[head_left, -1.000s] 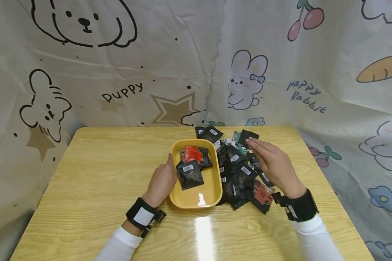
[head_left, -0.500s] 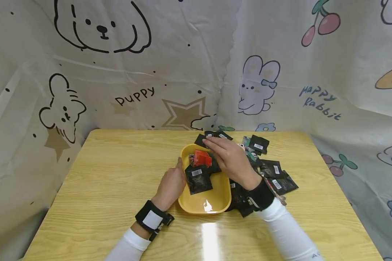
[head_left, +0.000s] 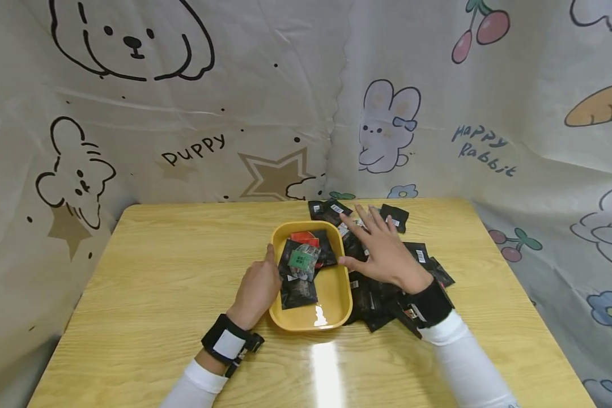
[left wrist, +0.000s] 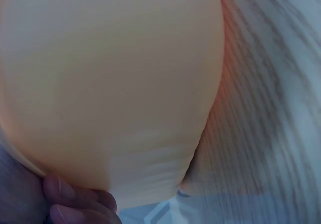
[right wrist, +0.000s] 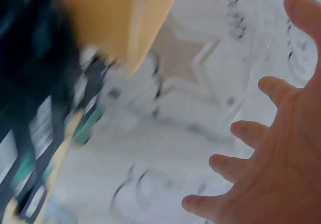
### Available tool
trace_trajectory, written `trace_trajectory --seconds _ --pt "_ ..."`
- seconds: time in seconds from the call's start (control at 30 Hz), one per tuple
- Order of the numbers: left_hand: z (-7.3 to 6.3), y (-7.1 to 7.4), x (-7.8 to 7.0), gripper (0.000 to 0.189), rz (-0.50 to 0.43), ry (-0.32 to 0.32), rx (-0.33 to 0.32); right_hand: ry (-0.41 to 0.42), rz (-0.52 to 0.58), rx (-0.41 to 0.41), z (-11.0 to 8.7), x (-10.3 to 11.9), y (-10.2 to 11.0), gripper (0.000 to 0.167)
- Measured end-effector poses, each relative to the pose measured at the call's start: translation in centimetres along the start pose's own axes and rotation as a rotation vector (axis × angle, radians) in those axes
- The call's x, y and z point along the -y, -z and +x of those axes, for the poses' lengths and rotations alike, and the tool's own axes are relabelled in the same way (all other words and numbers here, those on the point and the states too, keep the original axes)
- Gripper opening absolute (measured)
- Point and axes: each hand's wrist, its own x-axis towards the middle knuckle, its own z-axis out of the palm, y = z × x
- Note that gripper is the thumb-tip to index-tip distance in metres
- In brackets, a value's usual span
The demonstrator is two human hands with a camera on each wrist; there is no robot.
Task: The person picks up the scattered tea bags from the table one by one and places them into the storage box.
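A yellow plastic tub (head_left: 331, 317) stands mid-table with several small sachets inside. On top of them lies a sachet with a green label (head_left: 300, 260); below it are a black sachet (head_left: 298, 293) and a red-labelled one (head_left: 306, 237). My left hand (head_left: 255, 288) holds the tub's left side, its curled fingers (left wrist: 75, 196) against the outer wall in the left wrist view. Above the sachet pile, just right of the tub, my right hand (head_left: 385, 255) is spread wide and holds nothing. In the right wrist view its fingers (right wrist: 251, 133) are apart from everything.
Right of the tub lies a loose pile of black sachets (head_left: 374, 303), partly hidden by my right hand and wrist. A few sachets (head_left: 336, 208) sit at the table's back edge. Behind the wooden table (head_left: 183, 249) hangs a printed cloth (head_left: 265, 102).
My right hand carried a sachet from the pile leftward over the tub and let it go; it now lies green label up inside. The hand is back right, spread. My left hand stays at the tub.
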Motion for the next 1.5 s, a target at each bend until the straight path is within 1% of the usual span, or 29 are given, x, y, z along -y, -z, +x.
trace_trajectory --seconds 0.2,0.3,0.37,0.47,0.53,0.63,0.67,0.73,0.83,0.9,1.03,1.1,1.2,1.27,1.33,1.4,1.5 --pt "-0.2 0.3 0.7 0.052 0.031 -0.026 -0.036 -0.154 0.018 0.018 -3.4 -5.5 0.3 0.092" --pt "-0.4 0.4 0.8 0.053 0.037 -0.009 -0.023 -0.212 0.019 0.041 -5.4 -8.2 0.1 0.095" --pt "-0.4 0.5 0.9 0.053 0.033 0.005 -0.015 -0.247 0.025 0.069 -6.9 -9.6 -0.1 0.095" --pt "-0.4 0.7 1.0 0.053 0.019 0.021 -0.001 -0.310 0.038 0.116 -8.9 -10.9 -0.9 0.092" --pt "-0.4 0.7 1.0 0.053 0.010 0.028 0.005 -0.354 0.044 0.154 -9.9 -11.3 -1.7 0.089" --pt "-0.3 0.7 1.1 0.053 0.003 0.037 0.002 -0.396 0.010 0.206 -10.6 -11.2 -2.6 0.084" --pt "-0.3 0.6 1.1 0.053 0.000 0.036 -0.003 -0.398 -0.005 0.213 -10.7 -11.1 -2.8 0.080" --pt "-0.3 0.5 1.0 0.053 -0.003 0.031 -0.012 -0.387 -0.038 0.204 -10.8 -10.9 -2.7 0.071" --pt "-0.4 0.3 0.8 0.052 -0.014 0.022 -0.015 -0.364 -0.085 0.157 -11.0 -11.0 -2.6 0.058" --pt "-0.5 0.2 0.6 0.052 -0.016 0.020 -0.008 -0.346 -0.104 0.125 -11.3 -11.1 -2.7 0.052" --pt "-0.6 0.0 0.4 0.053 -0.007 0.009 -0.001 -0.310 -0.132 0.080 -12.1 -11.1 -2.5 0.048" --pt "-0.5 -0.1 0.4 0.053 -0.003 -0.004 -0.006 -0.288 -0.126 0.073 -12.6 -10.7 -1.9 0.048" --pt "-0.3 0.0 0.4 0.053 0.000 -0.022 -0.016 -0.231 -0.124 0.046 -12.9 -9.7 -0.4 0.045" --pt "-0.2 0.1 0.3 0.053 -0.002 -0.029 -0.019 -0.191 -0.116 -0.010 -12.8 -8.8 0.7 0.041" --pt "-0.1 0.2 0.3 0.053 -0.002 -0.031 -0.020 -0.146 -0.114 -0.093 -12.3 -7.7 1.6 0.040" --pt "0.0 0.2 0.3 0.053 -0.006 -0.030 -0.019 -0.096 -0.089 -0.174 -11.4 -6.5 2.4 0.043" --pt "0.1 0.0 0.2 0.053 -0.009 -0.031 -0.015 0.000 -0.039 -0.274 -9.4 -4.3 2.8 0.050"
